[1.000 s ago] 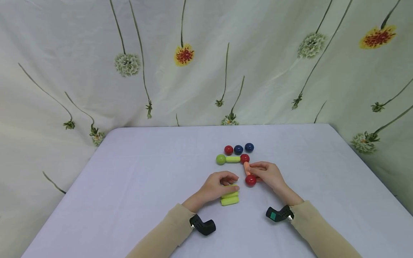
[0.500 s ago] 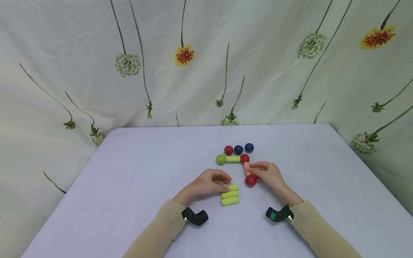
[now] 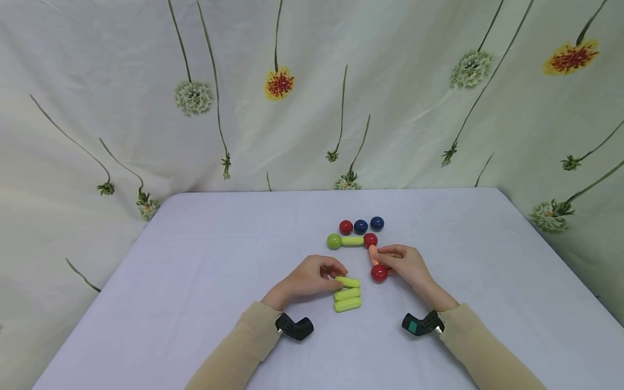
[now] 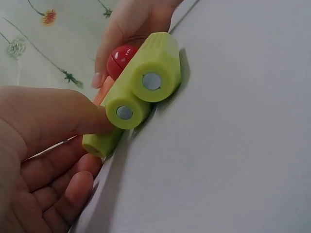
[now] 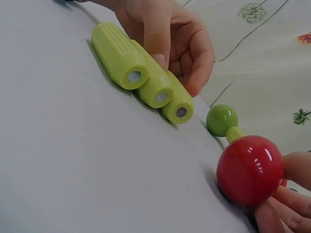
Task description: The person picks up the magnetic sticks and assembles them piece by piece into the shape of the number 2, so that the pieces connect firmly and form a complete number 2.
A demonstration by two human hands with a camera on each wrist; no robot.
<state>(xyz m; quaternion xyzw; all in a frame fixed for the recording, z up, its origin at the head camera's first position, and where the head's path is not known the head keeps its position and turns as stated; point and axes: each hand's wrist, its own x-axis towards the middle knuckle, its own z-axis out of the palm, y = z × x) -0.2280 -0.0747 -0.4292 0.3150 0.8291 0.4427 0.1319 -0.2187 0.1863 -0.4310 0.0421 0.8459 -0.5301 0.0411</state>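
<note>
Three short green rods lie side by side on the white table (image 3: 205,260). My left hand (image 3: 337,276) pinches the farthest green rod (image 3: 348,282) at its left end; that rod sits a little askew from the other two (image 3: 348,299). In the left wrist view my thumb (image 4: 73,116) presses by the rods' ends (image 4: 127,110). My right hand (image 3: 383,261) holds an orange rod (image 3: 372,254) with a red ball (image 3: 378,273) on its near end. The red ball (image 5: 250,170) fills the right wrist view's lower right.
Beyond the hands a green ball (image 3: 333,241), a green rod (image 3: 352,240) and a red ball (image 3: 370,240) form one line. Behind it sit a loose red ball (image 3: 345,227) and two blue balls (image 3: 360,226). A flowered curtain (image 3: 312,92) hangs behind the table.
My left hand has drawn back to the left, uncovering the three green rods, and the farthest rod has turned slightly. The right hand has stayed still.
</note>
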